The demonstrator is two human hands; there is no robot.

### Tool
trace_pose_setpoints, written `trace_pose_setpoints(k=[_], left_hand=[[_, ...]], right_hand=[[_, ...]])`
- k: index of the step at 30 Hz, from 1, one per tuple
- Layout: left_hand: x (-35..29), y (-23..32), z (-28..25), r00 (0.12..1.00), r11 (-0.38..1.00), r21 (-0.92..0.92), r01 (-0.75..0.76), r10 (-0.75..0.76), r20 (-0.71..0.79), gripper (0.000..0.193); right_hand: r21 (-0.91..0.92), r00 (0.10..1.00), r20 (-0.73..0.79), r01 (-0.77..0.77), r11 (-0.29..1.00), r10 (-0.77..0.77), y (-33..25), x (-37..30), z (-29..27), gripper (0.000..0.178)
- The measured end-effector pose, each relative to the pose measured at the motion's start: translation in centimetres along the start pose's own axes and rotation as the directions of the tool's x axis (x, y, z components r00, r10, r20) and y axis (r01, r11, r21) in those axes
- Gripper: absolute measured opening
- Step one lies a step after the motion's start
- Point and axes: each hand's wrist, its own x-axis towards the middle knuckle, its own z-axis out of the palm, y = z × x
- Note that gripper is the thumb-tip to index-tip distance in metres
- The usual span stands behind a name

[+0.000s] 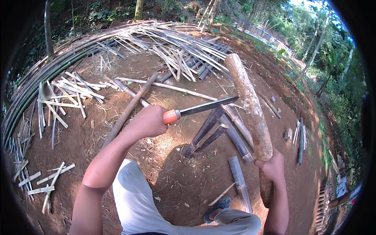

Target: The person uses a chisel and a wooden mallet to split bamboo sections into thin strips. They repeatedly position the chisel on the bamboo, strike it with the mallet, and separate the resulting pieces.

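Left hand point(147, 121) is clenched round the orange handle of a big knife point(207, 106), blade resting on top of an upright split bamboo piece point(207, 131). Right hand point(272, 166) grips a thick wooden club point(250, 109), raised beside it. Sketchy bit imo: a crooked hit could kick the blade sideways toward that sandalled foot point(217, 206) right below
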Motion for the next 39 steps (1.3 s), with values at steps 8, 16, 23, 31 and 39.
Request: trace_pose_setpoints(k=[8, 16, 23, 31, 39], left_hand=[[-0.3, -1.2, 0.1, 1.0, 1.0, 0.028, 0.009, -0.01, 0.023, 0.02], [-0.5, 0.8, 4.0, 0.999, 0.998, 0.041, 0.046, -0.046, 0.01, 0.019], [-0.1, -0.7, 9.2, 0.993, 0.99, -0.085, 0.114, -0.116, -0.023, 0.019], [0.0, -1.4, 9.4, 0.994, 0.987, -0.124, 0.098, -0.102, -0.031, 0.016], [1.3, -3.5, 16.5, 0.982, 0.978, -0.086, 0.19, -0.19, 0.013, 0.02]], right_hand=[[0.406, 0.869, -0.495, 0.227, 0.885, 0.005, -3.6, -2.0, -2.8, 0.043], [-0.048, 0.996, 0.038, -0.075, 0.996, 0.077, 3.1, 0.3, 4.4, 0.046], [0.165, 0.991, -0.089, -0.088, 0.982, 0.104, 0.8, -0.5, 2.5, 0.053], [0.413, 0.752, -0.656, 0.286, 0.865, 0.065, -2.7, -0.7, -0.9, 0.031], [-0.183, 0.925, 0.275, -0.216, 0.959, 0.261, 7.1, -2.2, 14.2, 0.043]])
